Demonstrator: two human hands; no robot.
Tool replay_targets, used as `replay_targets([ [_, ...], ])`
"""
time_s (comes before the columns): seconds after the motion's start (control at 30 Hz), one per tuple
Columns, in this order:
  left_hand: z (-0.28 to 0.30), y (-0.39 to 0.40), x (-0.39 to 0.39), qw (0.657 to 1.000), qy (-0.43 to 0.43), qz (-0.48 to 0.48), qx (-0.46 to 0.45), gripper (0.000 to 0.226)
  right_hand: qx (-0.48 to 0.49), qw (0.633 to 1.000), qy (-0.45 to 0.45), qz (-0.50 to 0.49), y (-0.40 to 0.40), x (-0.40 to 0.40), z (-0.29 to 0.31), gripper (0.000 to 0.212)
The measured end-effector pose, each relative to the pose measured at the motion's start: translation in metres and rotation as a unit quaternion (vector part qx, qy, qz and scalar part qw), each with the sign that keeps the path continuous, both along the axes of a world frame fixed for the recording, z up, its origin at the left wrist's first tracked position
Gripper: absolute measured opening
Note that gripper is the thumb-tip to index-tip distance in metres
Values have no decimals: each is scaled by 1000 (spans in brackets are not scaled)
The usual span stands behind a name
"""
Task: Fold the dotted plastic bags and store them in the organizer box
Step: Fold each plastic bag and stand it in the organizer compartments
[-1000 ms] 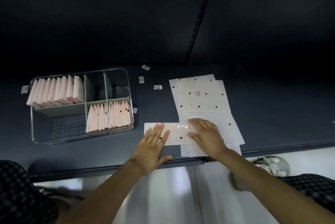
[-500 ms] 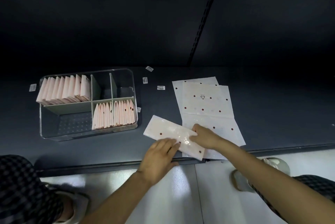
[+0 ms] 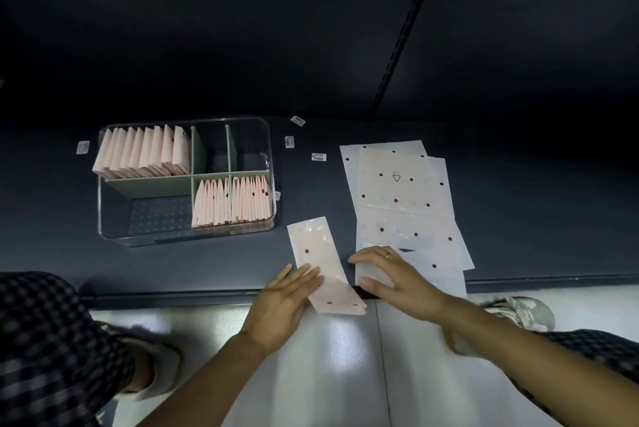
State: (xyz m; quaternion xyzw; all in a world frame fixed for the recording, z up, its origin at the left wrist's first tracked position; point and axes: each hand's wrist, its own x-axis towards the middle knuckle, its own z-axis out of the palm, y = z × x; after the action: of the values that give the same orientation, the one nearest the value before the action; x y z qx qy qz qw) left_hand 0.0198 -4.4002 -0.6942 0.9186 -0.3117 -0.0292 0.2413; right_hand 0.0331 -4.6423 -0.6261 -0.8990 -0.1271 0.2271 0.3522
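Note:
A folded strip of dotted plastic bag [image 3: 316,253] lies lengthwise at the shelf's front edge, its near end hanging past the edge. My left hand [image 3: 287,302] lies with straight fingers on the strip's near half. My right hand [image 3: 390,278] hovers just right of it, fingers spread and relaxed, over the near end of a stack of flat dotted bags [image 3: 404,198]. The clear organizer box [image 3: 114,236] sits to the left, with several folded pink bags standing in its back-left and front-right compartments.
The dark shelf [image 3: 536,219] ends in a front edge just under my hands, with a pale floor below. Small white stickers [image 3: 318,157] lie behind the box and the stack. My shoes and checked trousers show at both lower corners.
The folded strip has turned from lying crosswise to lying lengthwise, its near end now over the shelf edge. My right hand has let go of it and sits beside it.

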Motion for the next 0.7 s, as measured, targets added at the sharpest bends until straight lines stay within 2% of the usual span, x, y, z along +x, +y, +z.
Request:
replay_targets([
  [0.03,1,1,-1,999,28,13,-31,48,-27,998,-37,51,-4,3,-1,38],
  [0.1,0,2,-2,993,77,44,-80,43,-87,982,-102,131,-5,8,-12,56],
  [0.17,-2,0,-2,987,103,71,-103,37,-105,979,-103,141,6,8,-25,60],
  [0.27,-3,-4,-1,974,129,139,-126,30,-16,997,-81,6,27,9,-43,27],
  [0.33,-6,-5,0,967,121,186,-121,26,10,994,-60,-88,37,14,-47,6],
  [0.47,-8,-2,4,948,84,300,-71,11,-15,984,5,-177,51,24,-47,33],
  [0.7,-2,-16,12,907,118,401,-45,18,-85,970,41,-223,64,35,-46,15],
])
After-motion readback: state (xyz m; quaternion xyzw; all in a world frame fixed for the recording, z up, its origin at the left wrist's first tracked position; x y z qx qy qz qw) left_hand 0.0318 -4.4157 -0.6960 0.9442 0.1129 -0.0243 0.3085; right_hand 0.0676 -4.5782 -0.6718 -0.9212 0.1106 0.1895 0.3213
